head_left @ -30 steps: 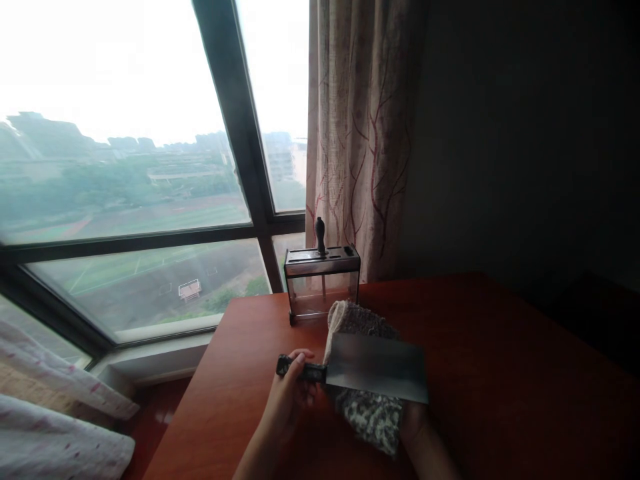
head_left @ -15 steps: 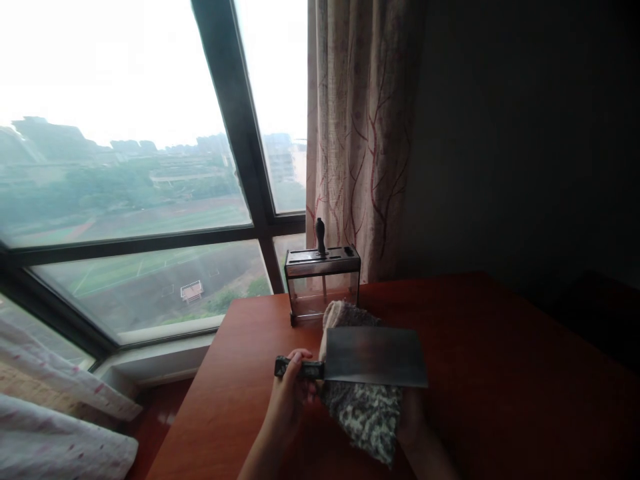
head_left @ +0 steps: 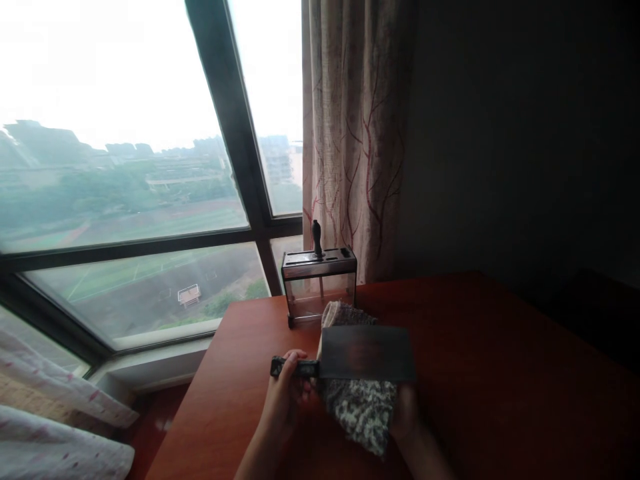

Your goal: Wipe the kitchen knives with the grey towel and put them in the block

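My left hand (head_left: 287, 387) is closed round the black handle (head_left: 294, 367) of a cleaver, thumb on top. The cleaver's broad dark blade (head_left: 367, 353) points to the right, roughly level above the table. Behind the blade is a fuzzy grey-and-white cloth (head_left: 360, 410) with a pale edge, its lower corner hanging beneath. My right hand (head_left: 405, 410) is behind the blade's right end, against the cloth; its fingers are mostly hidden by the blade.
A clear-sided knife block (head_left: 320, 263) with a slotted top stands at the table's far edge, one dark-handled tool (head_left: 317, 237) in it. The reddish-brown table (head_left: 235, 353) borders a large window (head_left: 125, 187). Curtains (head_left: 357, 147) hang behind the block; another (head_left: 60, 433) is at lower left.
The blade has tilted slightly and looks darker. My right hand has shifted a little left with the cloth. The whole view has moved slightly; my left hand keeps its grip.
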Available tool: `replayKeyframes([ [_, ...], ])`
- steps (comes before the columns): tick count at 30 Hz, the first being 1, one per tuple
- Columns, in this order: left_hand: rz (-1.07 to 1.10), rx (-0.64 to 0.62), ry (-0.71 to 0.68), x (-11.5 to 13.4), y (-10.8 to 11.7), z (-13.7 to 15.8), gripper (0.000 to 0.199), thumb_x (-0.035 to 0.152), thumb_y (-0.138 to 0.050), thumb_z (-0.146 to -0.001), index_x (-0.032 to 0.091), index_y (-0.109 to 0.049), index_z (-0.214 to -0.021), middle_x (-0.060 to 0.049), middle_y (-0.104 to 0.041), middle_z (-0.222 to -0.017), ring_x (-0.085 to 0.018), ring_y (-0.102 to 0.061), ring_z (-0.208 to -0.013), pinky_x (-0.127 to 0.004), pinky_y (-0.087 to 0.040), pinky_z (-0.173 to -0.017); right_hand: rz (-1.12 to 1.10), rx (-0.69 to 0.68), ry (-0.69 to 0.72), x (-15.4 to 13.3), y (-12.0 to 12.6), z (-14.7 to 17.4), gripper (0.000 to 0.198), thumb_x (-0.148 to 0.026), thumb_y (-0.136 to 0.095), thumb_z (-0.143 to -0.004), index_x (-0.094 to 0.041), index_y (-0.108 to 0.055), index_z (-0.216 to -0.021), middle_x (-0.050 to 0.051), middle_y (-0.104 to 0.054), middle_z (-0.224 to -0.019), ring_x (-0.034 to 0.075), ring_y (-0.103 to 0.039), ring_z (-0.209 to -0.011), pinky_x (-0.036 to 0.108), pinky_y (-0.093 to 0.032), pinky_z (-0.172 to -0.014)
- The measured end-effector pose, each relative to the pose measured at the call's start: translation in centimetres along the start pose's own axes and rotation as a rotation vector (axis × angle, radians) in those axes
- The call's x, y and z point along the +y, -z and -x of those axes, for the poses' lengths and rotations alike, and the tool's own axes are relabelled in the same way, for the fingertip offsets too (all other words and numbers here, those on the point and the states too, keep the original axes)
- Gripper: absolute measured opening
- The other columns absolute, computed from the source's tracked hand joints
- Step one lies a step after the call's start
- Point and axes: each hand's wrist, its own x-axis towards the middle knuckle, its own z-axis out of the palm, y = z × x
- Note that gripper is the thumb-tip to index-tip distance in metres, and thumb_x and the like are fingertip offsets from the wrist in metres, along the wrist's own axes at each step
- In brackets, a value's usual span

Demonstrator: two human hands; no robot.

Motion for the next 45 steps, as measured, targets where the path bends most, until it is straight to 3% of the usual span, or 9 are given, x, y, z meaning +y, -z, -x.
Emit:
replayKeyframes([
  [8,0.116,0.027,0.011,0.0,1.7,-1.5,0.038,0.045,-0.075,-0.067,0.018,-0.06,-0.088,0.005,-0.055,-0.044,-0.007,-0.048,-0.036,-0.012,-0.03,-0.033,-0.114,0.162,-0.014,-3.0,0.4,0.1,0.035,-0.048,-0.061,-0.079,-0.021,-0.077,-0.096,0.007,-0.077,-0.097,0.03,-0.065,-0.108,0.05,-0.041,-0.102],
  [14,0.169,0.033,0.05,-0.3,1.3,-1.3,0.035,0.043,-0.076,-0.07,0.018,-0.059,-0.087,0.005,-0.057,-0.049,-0.005,-0.047,-0.036,-0.011,-0.029,-0.032,-0.174,0.24,0.011,-4.1,1.4,0.1,0.036,-0.05,-0.059,-0.079,-0.024,-0.077,-0.095,0.005,-0.077,-0.099,0.029,-0.064,-0.111,0.051,-0.04,-0.103],
  [22,0.168,0.007,0.056,-0.5,1.1,-1.1,0.034,0.047,-0.073,-0.073,0.017,-0.059,-0.084,0.004,-0.055,-0.046,-0.005,-0.047,-0.038,-0.01,-0.028,-0.033,-0.086,0.155,-0.029,-2.4,0.1,0.3,0.033,-0.05,-0.064,-0.076,-0.023,-0.078,-0.089,0.006,-0.077,-0.095,0.03,-0.064,-0.109,0.05,-0.04,-0.103],
  [29,0.115,-0.039,0.041,-1.1,0.7,-0.7,0.037,0.049,-0.074,-0.071,0.019,-0.058,-0.086,0.005,-0.058,-0.052,-0.006,-0.05,-0.04,-0.011,-0.031,-0.033,-0.07,-0.012,-0.195,0.2,0.1,0.8,0.027,-0.047,-0.072,-0.07,-0.023,-0.077,-0.081,0.006,-0.077,-0.095,0.032,-0.065,-0.106,0.048,-0.045,-0.098],
  [36,0.036,-0.073,0.037,-1.1,0.4,-0.2,0.038,0.051,-0.072,-0.072,0.019,-0.059,-0.088,0.005,-0.059,-0.057,-0.006,-0.051,-0.04,-0.014,-0.036,-0.034,-0.039,-0.047,-0.142,1.3,0.2,0.5,0.026,-0.042,-0.07,-0.073,-0.024,-0.075,-0.09,0.005,-0.077,-0.094,0.03,-0.064,-0.108,0.046,-0.044,-0.1],
  [45,-0.004,-0.065,-0.07,0.0,-0.3,0.4,0.04,0.051,-0.071,-0.071,0.018,-0.06,-0.088,0.004,-0.056,-0.046,-0.008,-0.048,-0.037,-0.015,-0.034,-0.034,-0.01,0.048,0.015,-0.4,0.7,0.2,0.032,-0.044,-0.067,-0.073,-0.024,-0.075,-0.097,0.005,-0.077,-0.097,0.03,-0.064,-0.11,0.046,-0.043,-0.101],
])
